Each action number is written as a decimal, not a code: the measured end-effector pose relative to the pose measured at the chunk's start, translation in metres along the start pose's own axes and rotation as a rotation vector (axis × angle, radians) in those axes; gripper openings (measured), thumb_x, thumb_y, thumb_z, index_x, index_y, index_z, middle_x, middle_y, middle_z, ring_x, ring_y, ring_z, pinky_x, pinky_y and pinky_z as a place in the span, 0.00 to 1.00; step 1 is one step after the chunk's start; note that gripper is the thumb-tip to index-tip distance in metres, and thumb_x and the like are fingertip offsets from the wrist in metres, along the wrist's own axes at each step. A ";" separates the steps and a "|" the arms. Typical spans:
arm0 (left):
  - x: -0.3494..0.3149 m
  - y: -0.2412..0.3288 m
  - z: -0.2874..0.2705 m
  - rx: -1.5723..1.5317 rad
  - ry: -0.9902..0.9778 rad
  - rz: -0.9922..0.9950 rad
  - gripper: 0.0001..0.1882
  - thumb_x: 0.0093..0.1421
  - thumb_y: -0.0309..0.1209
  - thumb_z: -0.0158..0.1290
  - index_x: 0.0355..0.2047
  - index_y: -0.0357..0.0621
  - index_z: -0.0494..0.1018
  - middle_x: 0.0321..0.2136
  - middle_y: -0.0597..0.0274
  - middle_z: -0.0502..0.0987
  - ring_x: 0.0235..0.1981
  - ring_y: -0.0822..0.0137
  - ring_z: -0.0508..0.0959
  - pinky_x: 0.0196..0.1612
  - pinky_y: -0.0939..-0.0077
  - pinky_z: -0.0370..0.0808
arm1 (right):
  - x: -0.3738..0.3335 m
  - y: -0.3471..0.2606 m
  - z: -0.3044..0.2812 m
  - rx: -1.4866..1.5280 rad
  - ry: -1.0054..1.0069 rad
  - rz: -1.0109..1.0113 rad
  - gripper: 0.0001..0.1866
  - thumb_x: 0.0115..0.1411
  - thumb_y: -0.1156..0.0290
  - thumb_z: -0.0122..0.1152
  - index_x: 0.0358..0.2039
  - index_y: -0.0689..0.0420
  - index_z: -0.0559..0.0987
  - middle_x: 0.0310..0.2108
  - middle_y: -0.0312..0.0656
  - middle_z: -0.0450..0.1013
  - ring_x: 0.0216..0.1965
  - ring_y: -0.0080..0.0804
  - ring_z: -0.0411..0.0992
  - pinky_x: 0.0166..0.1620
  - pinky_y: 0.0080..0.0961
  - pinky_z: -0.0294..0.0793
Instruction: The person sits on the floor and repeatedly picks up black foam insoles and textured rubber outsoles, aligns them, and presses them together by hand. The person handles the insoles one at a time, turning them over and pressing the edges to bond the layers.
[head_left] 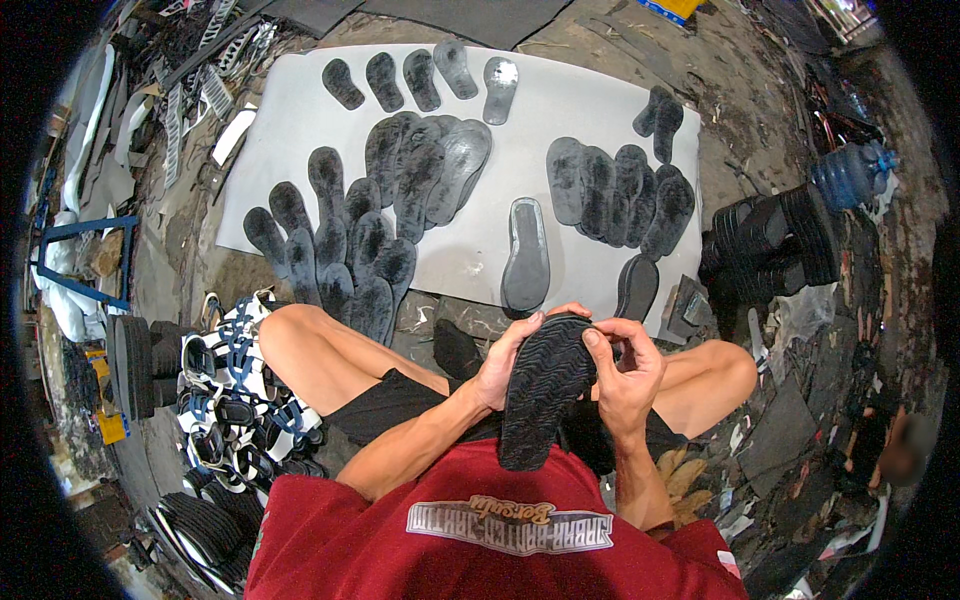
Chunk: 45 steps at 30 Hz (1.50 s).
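A black sandal sole [545, 395] with a wavy tread is held over my lap, its tread facing up. My left hand [503, 358] wraps round its left edge, fingers behind it near the top. At the upper right edge, the thumb and fingers of my right hand [628, 370] pinch the rim. Beyond my hands, a single sole [527, 265] with a shiny light border lies on a white sheet [450, 275]. A dark sole [637, 288] rests at the sheet's near right edge. What lies behind the held sole is hidden.
Overlapping black soles [415, 165] cover the sheet's left, with another group [625, 195] at right and a row [422, 80] along the back. Sandal uppers with white and blue straps [235, 400] pile at left. Stacked black soles [775, 240] and a blue bottle [850, 175] stand at right.
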<state>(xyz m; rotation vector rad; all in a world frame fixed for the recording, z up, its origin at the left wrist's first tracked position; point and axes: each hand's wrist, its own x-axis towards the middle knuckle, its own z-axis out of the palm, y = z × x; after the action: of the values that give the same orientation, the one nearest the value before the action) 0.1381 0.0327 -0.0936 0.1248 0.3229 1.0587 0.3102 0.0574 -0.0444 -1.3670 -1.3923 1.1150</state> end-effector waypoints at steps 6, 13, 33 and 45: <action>-0.006 -0.002 -0.001 0.092 -0.080 0.062 0.39 0.68 0.53 0.52 0.72 0.44 0.60 0.62 0.49 0.74 0.61 0.57 0.78 0.66 0.55 0.77 | 0.000 -0.005 0.003 -0.056 0.013 -0.049 0.08 0.63 0.76 0.76 0.41 0.62 0.86 0.35 0.39 0.82 0.37 0.25 0.78 0.44 0.26 0.77; -0.010 0.003 -0.003 0.184 -0.018 0.071 0.36 0.67 0.40 0.55 0.72 0.39 0.62 0.62 0.49 0.75 0.61 0.58 0.78 0.68 0.62 0.73 | -0.004 -0.017 0.007 -0.173 0.030 -0.129 0.08 0.61 0.77 0.77 0.40 0.61 0.87 0.35 0.43 0.82 0.35 0.31 0.80 0.42 0.28 0.78; -0.031 0.053 0.052 1.168 0.198 0.401 0.28 0.78 0.48 0.49 0.61 0.33 0.76 0.49 0.57 0.82 0.51 0.68 0.79 0.57 0.69 0.75 | 0.014 -0.044 0.049 -0.170 -0.016 -0.085 0.21 0.80 0.60 0.48 0.34 0.64 0.73 0.25 0.52 0.65 0.26 0.49 0.69 0.34 0.43 0.69; 0.031 0.043 0.018 1.507 0.591 0.921 0.17 0.77 0.32 0.50 0.32 0.33 0.75 0.23 0.44 0.71 0.24 0.46 0.72 0.30 0.57 0.69 | 0.060 -0.001 0.088 -0.232 0.041 -0.347 0.24 0.80 0.62 0.48 0.28 0.65 0.74 0.24 0.55 0.69 0.24 0.58 0.67 0.32 0.49 0.68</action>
<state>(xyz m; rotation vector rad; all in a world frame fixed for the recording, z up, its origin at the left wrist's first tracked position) 0.1221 0.0818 -0.0719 1.4290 1.6797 1.5192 0.2225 0.1149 -0.0642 -1.2354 -1.6920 0.7120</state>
